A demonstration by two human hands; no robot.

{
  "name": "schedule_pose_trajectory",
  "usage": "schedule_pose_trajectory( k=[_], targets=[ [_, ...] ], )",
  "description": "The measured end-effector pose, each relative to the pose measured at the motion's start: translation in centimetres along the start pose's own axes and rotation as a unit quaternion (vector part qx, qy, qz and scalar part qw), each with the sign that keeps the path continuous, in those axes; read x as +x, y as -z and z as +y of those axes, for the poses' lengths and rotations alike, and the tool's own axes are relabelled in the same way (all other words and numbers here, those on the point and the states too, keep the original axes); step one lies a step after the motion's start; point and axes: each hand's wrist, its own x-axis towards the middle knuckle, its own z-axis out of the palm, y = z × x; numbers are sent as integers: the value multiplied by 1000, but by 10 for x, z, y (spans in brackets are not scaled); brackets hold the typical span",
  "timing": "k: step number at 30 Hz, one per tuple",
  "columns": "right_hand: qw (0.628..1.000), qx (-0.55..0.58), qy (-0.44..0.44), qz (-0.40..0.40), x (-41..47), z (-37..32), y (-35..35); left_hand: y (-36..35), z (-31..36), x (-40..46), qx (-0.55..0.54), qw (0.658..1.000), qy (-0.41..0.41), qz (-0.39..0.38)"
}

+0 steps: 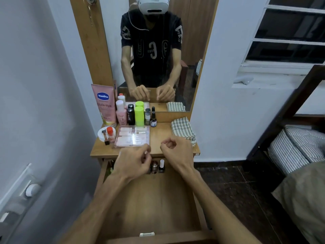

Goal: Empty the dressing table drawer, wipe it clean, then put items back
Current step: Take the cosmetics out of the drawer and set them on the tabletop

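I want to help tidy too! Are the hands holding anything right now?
Hard to tell. The left hand and right hand are curled, but no held thing shows clearly.
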Motion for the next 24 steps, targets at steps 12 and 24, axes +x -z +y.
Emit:
schedule_pose_trajectory(
  k=[12,24],
  targets=[
    [983,-129,-133,-16,-51,17,-17,-25,5,-38,98,976,124,-152],
    [981,-127,-146,-9,-47,20,-33,-29,14,-34,99,965,173,-170]
  ],
)
